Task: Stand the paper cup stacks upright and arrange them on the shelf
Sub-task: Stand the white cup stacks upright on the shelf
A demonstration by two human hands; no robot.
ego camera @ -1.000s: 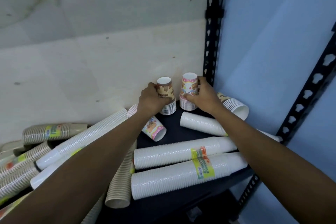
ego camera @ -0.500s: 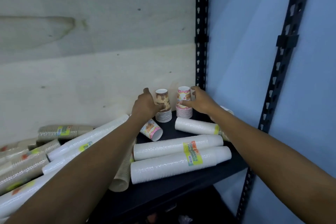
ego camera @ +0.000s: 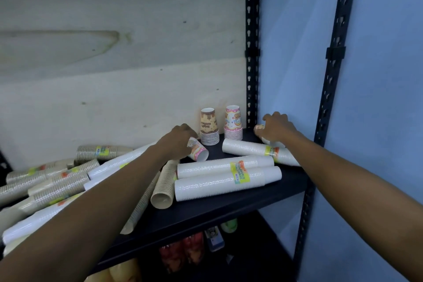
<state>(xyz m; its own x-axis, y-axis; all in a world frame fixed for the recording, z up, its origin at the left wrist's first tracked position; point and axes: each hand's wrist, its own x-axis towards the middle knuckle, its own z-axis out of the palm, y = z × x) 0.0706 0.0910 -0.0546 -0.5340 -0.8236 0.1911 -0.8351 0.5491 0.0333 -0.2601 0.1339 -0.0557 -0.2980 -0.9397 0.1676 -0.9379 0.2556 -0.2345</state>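
Fingers (ego camera: 272, 117) grip two toppled cups (ego camera: 199, 153) beside the shelf's (ego camera: 229, 209) rear corner.

Our left hand (ego camera: 179, 142) and right hand (ego camera: 277, 126) are bare; our left forearm (ego camera: 103, 201) and right forearm (ego camera: 343, 171) are bare along all the length we see.

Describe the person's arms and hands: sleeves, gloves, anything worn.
The left arm and right arm are bare as far as the head view shows, with no sleeves in sight. The left hand and right hand wear no gloves. No watch, bracelet or ring is visible on either.
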